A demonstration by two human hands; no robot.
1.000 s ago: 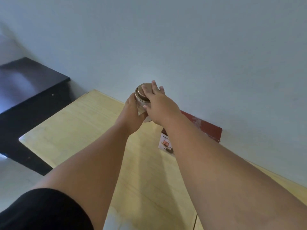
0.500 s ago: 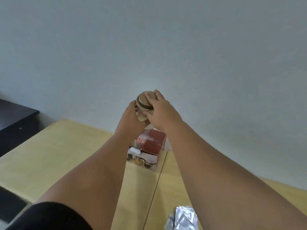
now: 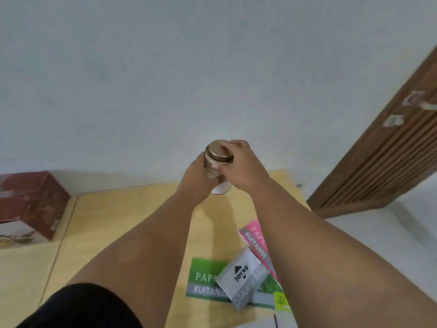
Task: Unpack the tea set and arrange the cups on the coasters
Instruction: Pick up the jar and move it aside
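I hold a small round tin [image 3: 212,165] with a gold lid [image 3: 218,152] out in front of me, above the far part of the wooden table [image 3: 113,216]. My left hand [image 3: 197,176] wraps the tin's body from the left. My right hand [image 3: 238,165] grips the lid and upper side from the right. A white round base [image 3: 222,188] shows just under my hands. The red tea set box [image 3: 30,207] stands at the table's left edge, apart from both hands. No cups or coasters are visible.
A green receipt book [image 3: 208,280], a pink one [image 3: 256,242] and a grey stamp-pad box [image 3: 243,278] lie on the near right of the table. A brown slatted door [image 3: 383,157] stands at the right, with a white wall behind the table.
The view has swung right: the red box went from under my hands to the far left, and the door and booklets came into view. Both hands still hold the tin.
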